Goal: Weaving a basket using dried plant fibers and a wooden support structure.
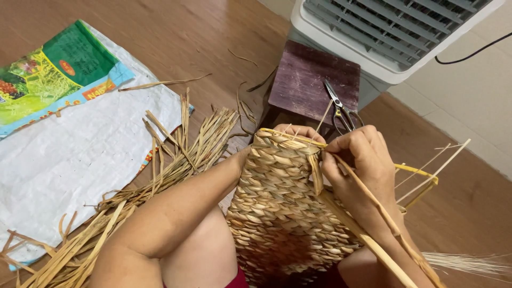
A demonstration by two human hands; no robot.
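- Leftmost, a white sack with a green and blue printed end lies flat on the floor, dried strips piled just beside it.
- Woven basket rests on the lap, long axis pointing away, rim farthest.
- Left hand reaches inside; its grip cannot be told.
- Right hand pinches a strand at the rim.
- Scissors lie on a purple stool.

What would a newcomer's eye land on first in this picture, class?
First, the woven straw basket at centre, gripped by the right hand and the left hand at its rim. Next, the loose straw strips on the floor to its left, and the scissors on the dark stool behind.
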